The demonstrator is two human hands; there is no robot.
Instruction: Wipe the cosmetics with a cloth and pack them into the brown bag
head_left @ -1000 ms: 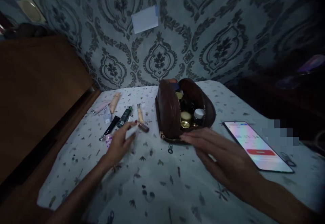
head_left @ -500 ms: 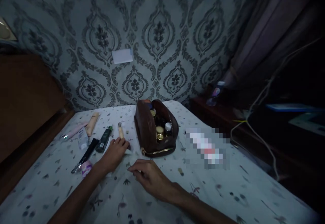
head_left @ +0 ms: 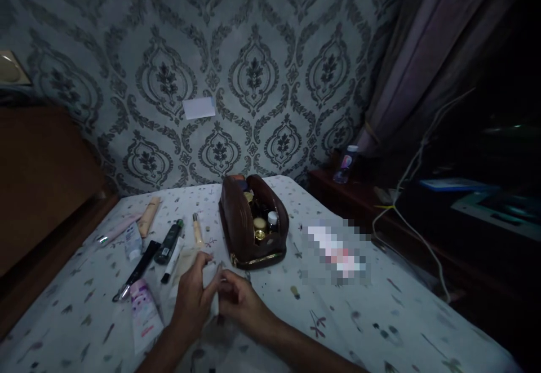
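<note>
My left hand (head_left: 195, 287) is curled around a white, flat-looking item (head_left: 210, 276) low over the bed, its kind unclear. Against that item's right edge, my right hand (head_left: 245, 304) pinches with thumb and fingers. A beige flat piece (head_left: 184, 266) lies beside my left hand, partly covered by it. To the left are a white tube with a black cap (head_left: 172, 260), a dark green tube (head_left: 169, 242) and a purple-and-white tube (head_left: 144, 314). Just beyond my hands stands an unzipped brown toiletry bag (head_left: 236, 232) with several gold- and white-capped bottles inside.
Farther left lie a slim yellowish tube (head_left: 197, 231), a black slender item (head_left: 141, 263), a clear-white tube (head_left: 133, 241) and a peach tube (head_left: 149, 216). A pixelated patch covers something on the right. A bottle (head_left: 345, 164) stands on the dark side table near a white cable (head_left: 416, 232).
My left hand has drawn back toward me with the white item, and my right hand has met it there. The white tube and more of the purple-and-white tube now show.
</note>
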